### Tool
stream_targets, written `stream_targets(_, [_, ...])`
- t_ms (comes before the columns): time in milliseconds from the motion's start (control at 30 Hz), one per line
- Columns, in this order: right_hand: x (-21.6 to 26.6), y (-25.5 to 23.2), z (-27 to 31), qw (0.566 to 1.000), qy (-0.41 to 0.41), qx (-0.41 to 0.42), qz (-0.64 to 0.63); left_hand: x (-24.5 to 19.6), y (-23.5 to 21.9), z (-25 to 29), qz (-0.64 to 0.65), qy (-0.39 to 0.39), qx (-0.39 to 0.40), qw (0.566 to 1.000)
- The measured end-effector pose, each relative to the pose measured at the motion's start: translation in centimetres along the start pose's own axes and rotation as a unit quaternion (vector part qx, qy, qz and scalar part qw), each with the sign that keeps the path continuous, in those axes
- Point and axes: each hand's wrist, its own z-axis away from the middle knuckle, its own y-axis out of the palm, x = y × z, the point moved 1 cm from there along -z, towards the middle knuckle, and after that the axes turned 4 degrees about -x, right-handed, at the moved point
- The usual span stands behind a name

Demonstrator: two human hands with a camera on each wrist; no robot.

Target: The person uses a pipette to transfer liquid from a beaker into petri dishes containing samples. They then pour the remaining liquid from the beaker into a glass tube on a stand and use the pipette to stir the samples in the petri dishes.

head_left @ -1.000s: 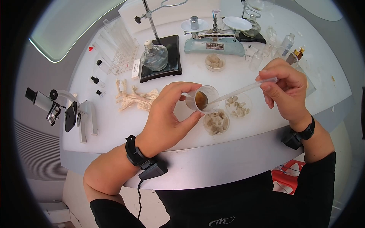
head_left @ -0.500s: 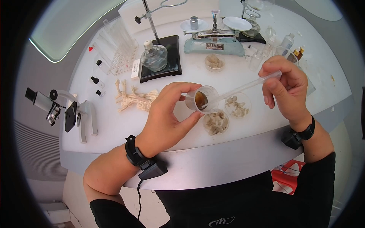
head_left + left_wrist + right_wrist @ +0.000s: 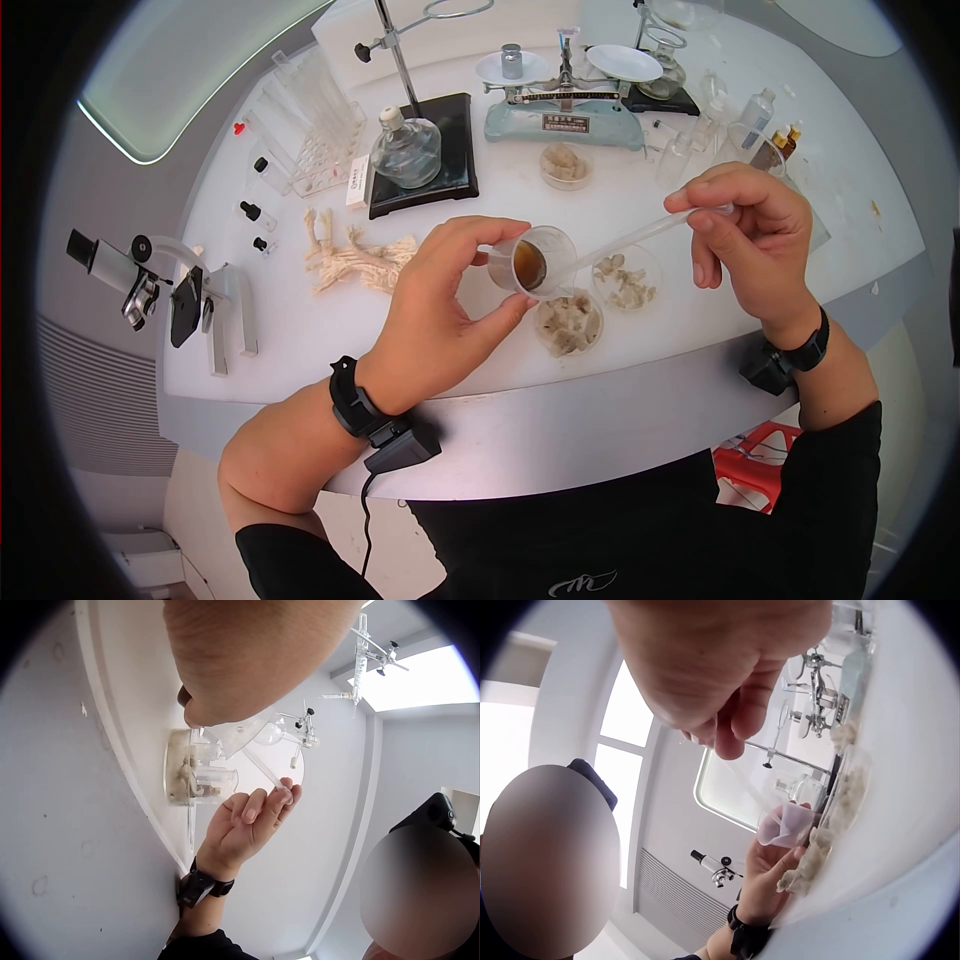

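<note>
My left hand [image 3: 430,310] grips a small clear plastic cup [image 3: 508,264] between thumb and fingers, its mouth tilted toward the right. Brown liquid [image 3: 528,264] shows inside. With thumb and fingers, my right hand [image 3: 752,225] pinches the upper end of a clear plastic dropper pipette [image 3: 635,237]; its stem slants down left into the cup's mouth. Just below the cup sits a petri dish [image 3: 568,322] of greyish, fluffy pieces. A second petri dish [image 3: 626,278] with similar pieces lies to its right. In the right wrist view the cup [image 3: 789,825] hangs beside these dishes.
Behind stand a balance [image 3: 563,122] with a weight on one pan, another petri dish [image 3: 566,166] and a stoppered glass flask [image 3: 405,150] on a stand base. Pale rope strands [image 3: 355,260] and a microscope [image 3: 205,295] are at left. Several bottles [image 3: 757,108] stand back right.
The pipette's upper end rose half a second ago and has come back down, with my right hand's fingers shifting on it. My left hand and the cup stay in place.
</note>
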Motion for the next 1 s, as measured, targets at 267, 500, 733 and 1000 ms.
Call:
stream_targets(267, [0.02, 0.27, 0.21, 1.0, 0.013, -0.021, -0.004, 0.13, 0.01, 0.03, -0.002, -0.001, 0.001, 1.0])
stream_targets(500, [-0.26, -0.13, 0.24, 0.999, -0.002, -0.028, -0.029, 0.15, -0.06, 0.04, -0.001, 0.002, 0.004, 1.0])
stream_targets(733, [-0.17, -0.19, 0.22, 0.998, -0.014, -0.028, -0.054, 0.21, -0.02, -0.03, -0.001, 0.002, 0.005, 1.0])
stream_targets(1000, [0.12, 0.68, 0.46, 0.998, 0.055, 0.029, -0.022, 0.23, -0.01, 0.04, 0.004, -0.001, 0.002, 1.0])
